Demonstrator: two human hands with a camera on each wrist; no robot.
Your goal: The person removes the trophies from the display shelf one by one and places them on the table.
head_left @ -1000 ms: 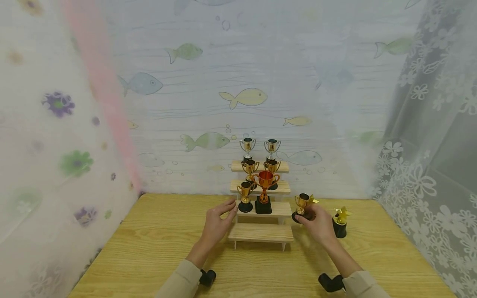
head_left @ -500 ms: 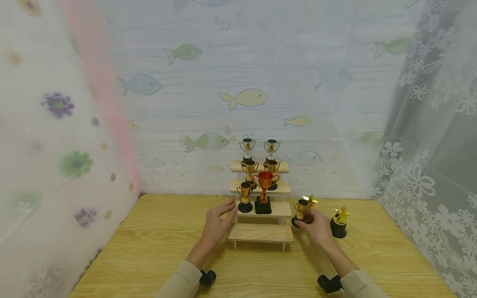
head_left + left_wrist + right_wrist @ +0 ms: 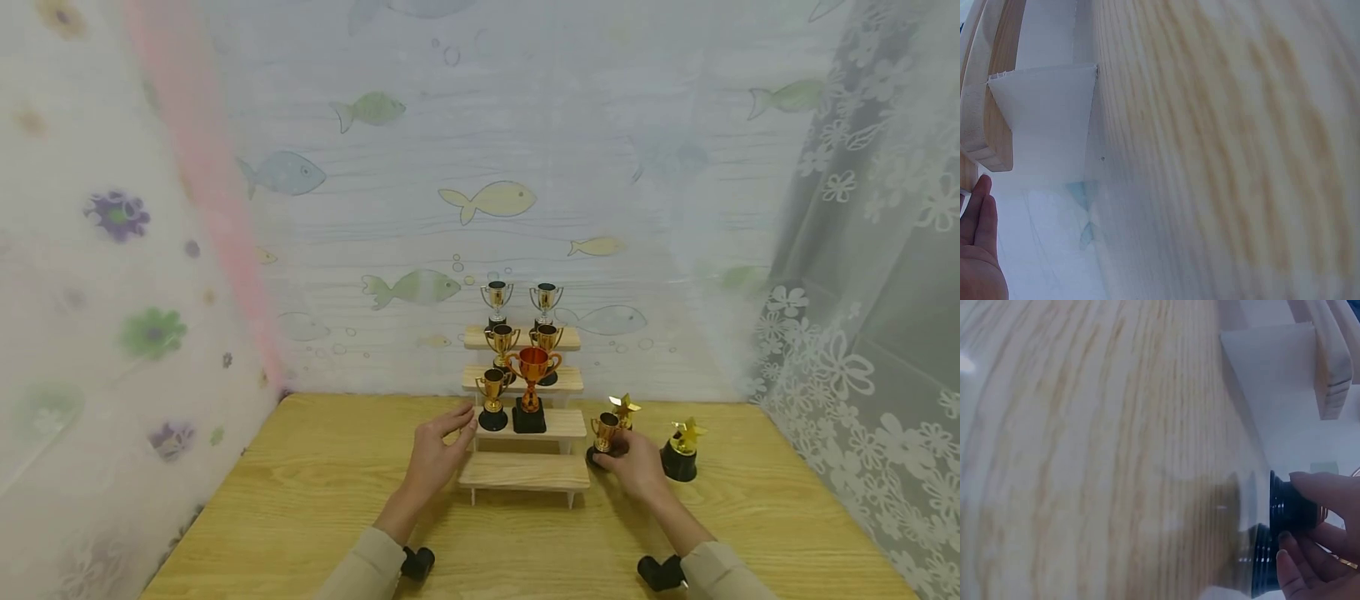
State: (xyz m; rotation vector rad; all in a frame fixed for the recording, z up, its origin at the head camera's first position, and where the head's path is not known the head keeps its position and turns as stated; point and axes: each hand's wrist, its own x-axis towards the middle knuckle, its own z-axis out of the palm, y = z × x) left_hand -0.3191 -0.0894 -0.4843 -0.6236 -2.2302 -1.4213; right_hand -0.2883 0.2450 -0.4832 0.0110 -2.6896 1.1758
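Observation:
My right hand (image 3: 637,467) pinches a small gold trophy cup (image 3: 604,429) by its black base (image 3: 1291,505), just right of the stepped wooden stand (image 3: 525,472). The cup is upright, its base close over the table. Behind it is a gold star trophy (image 3: 624,408), partly hidden by the cup and hand. My left hand (image 3: 442,446) has extended fingertips at the left end of the stand's second step from the front. That step bears another gold trophy cup (image 3: 493,387) and a larger orange-red trophy cup (image 3: 533,367).
Gold cups (image 3: 502,342) stand on the third step, with gold-and-silver cups (image 3: 546,298) on the top step. A second star trophy (image 3: 681,454) stands right of my right hand. Black angled pieces (image 3: 660,573) lie near each forearm. A fish-patterned curtain (image 3: 360,217) hangs behind the table.
My right hand has lowered the gold trophy cup and drawn it slightly nearer, so the star trophy behind shows more. My left hand has stayed at the stand.

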